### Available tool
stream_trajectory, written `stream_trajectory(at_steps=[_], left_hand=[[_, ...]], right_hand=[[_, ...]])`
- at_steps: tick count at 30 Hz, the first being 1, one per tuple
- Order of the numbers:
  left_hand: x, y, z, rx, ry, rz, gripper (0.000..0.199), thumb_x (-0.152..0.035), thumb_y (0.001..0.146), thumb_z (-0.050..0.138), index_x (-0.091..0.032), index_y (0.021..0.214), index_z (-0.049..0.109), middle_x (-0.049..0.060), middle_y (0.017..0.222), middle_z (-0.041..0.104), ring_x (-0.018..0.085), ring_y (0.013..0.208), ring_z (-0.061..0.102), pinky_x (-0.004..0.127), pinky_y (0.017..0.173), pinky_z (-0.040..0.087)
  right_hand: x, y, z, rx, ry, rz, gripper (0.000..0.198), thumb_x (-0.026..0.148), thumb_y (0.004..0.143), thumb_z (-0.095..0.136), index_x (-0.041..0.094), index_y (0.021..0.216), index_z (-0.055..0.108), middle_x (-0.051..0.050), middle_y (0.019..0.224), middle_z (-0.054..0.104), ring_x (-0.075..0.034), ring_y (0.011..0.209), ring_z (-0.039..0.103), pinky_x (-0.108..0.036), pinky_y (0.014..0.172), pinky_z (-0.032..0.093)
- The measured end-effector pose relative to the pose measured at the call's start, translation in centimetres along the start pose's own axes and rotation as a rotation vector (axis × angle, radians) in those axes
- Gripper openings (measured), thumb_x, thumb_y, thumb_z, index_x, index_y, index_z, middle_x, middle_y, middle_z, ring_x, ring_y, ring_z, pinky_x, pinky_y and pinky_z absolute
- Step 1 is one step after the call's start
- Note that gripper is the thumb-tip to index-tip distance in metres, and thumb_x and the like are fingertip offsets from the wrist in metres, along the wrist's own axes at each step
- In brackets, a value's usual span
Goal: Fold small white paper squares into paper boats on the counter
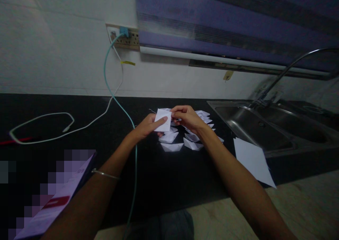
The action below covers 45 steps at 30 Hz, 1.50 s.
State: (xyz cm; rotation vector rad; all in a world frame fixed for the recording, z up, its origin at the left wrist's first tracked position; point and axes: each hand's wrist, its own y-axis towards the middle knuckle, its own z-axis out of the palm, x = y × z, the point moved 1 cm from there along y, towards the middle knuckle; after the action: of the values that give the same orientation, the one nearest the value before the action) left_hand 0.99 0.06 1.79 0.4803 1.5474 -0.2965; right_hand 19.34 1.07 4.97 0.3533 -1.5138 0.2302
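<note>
Between my two hands is a small folded sheet of white paper (162, 124), held above the black countertop. My left hand (147, 126) grips its left side, the thumb lying flat across the front. At the upper right edge, the fingers of my right hand (187, 117) pinch the same paper. Below and behind my hands stand several folded white paper boats (172, 147) in rows. Part of these rows is hidden by my right hand and forearm.
Right of the boats lie white paper sheets (251, 160) beside the steel sink (233, 121) with its tap (280, 74). A teal cable (135, 176) and a white cable (90, 121) run from the wall socket (129, 40). A purple printed item (63, 183) lies at lower left.
</note>
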Motion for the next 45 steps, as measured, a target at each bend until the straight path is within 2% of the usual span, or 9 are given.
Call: stream_trajectory(at_steps=[7,11,14,17,24,28,32,37,45], left_hand=[[-0.6,0.0,0.3,-0.004,0.028,0.047,0.036,-0.046,0.081,0.07,-0.011,0.078,0.064,0.002,0.062,0.064,0.009,0.045,0.056,0.019,0.042,0.047],[-0.9,-0.1,0.4,-0.019,0.055,0.064,0.033,-0.044,0.083,0.068,-0.012,0.078,0.064,0.001,0.06,0.063,0.009,0.043,0.055,0.018,0.04,0.046],[-0.8,-0.2,0.3,-0.034,0.076,0.065,0.031,-0.042,0.084,0.067,-0.012,0.08,0.065,0.001,0.06,0.064,0.009,0.044,0.056,0.019,0.041,0.047],[-0.7,-0.2,0.4,-0.029,0.082,0.066,0.03,-0.041,0.085,0.066,-0.012,0.082,0.066,0.002,0.062,0.065,0.009,0.045,0.057,0.019,0.042,0.048],[-0.4,0.2,0.6,-0.048,0.107,0.094,0.03,-0.04,0.086,0.066,-0.012,0.075,0.066,0.002,0.062,0.065,0.008,0.045,0.056,0.017,0.04,0.046],[0.0,0.5,0.5,-0.075,0.133,0.106,0.033,-0.043,0.087,0.064,-0.012,0.076,0.068,0.002,0.062,0.066,0.009,0.043,0.056,0.019,0.04,0.047],[0.1,0.7,0.5,-0.126,0.137,0.103,0.034,-0.044,0.085,0.066,-0.011,0.078,0.07,0.004,0.063,0.067,0.008,0.043,0.055,0.019,0.04,0.046],[-0.2,0.5,0.7,-0.119,0.073,0.082,0.034,-0.046,0.083,0.068,-0.012,0.079,0.07,0.004,0.065,0.067,0.009,0.044,0.056,0.019,0.041,0.046],[0.2,0.4,0.7,-0.046,-0.027,0.053,0.052,-0.061,0.087,0.054,-0.011,0.08,0.067,0.002,0.056,0.063,0.01,0.044,0.057,0.02,0.043,0.044]], right_hand=[[0.3,-0.1,0.1,0.039,0.134,0.097,0.008,0.017,0.067,0.07,0.014,0.072,0.064,0.002,0.058,0.052,-0.007,0.052,0.044,-0.021,0.048,0.031],[0.3,-0.1,0.1,0.054,0.146,0.102,0.018,0.031,0.074,0.069,0.015,0.071,0.062,0.0,0.062,0.052,-0.009,0.056,0.047,-0.022,0.048,0.032],[0.1,-0.1,0.0,0.09,0.016,0.037,0.029,0.041,0.078,0.07,0.016,0.068,0.06,0.001,0.061,0.052,-0.008,0.054,0.044,-0.023,0.049,0.032],[-0.1,-0.1,-0.1,0.106,-0.097,-0.051,0.032,0.043,0.078,0.072,0.016,0.067,0.06,0.001,0.063,0.054,-0.008,0.055,0.044,-0.024,0.05,0.031],[-0.7,0.3,-0.4,0.128,-0.137,-0.122,0.034,0.043,0.084,0.067,0.016,0.066,0.058,0.001,0.062,0.052,-0.008,0.053,0.044,-0.025,0.05,0.032],[-1.1,0.5,-0.3,0.116,-0.185,-0.166,0.04,0.051,0.088,0.06,0.017,0.065,0.055,0.002,0.06,0.051,-0.008,0.052,0.043,-0.024,0.05,0.031],[-1.3,0.4,0.0,0.108,-0.256,-0.195,0.044,0.057,0.088,0.057,0.018,0.069,0.058,0.001,0.06,0.052,-0.008,0.053,0.045,-0.024,0.051,0.032],[-1.1,0.4,-0.1,0.098,-0.294,-0.217,0.046,0.059,0.088,0.057,0.018,0.068,0.058,0.002,0.06,0.051,-0.008,0.053,0.043,-0.024,0.051,0.032],[-1.1,0.5,-0.1,0.122,-0.29,-0.219,0.045,0.056,0.092,0.051,0.018,0.069,0.055,0.002,0.06,0.048,-0.008,0.053,0.042,-0.024,0.051,0.031]])
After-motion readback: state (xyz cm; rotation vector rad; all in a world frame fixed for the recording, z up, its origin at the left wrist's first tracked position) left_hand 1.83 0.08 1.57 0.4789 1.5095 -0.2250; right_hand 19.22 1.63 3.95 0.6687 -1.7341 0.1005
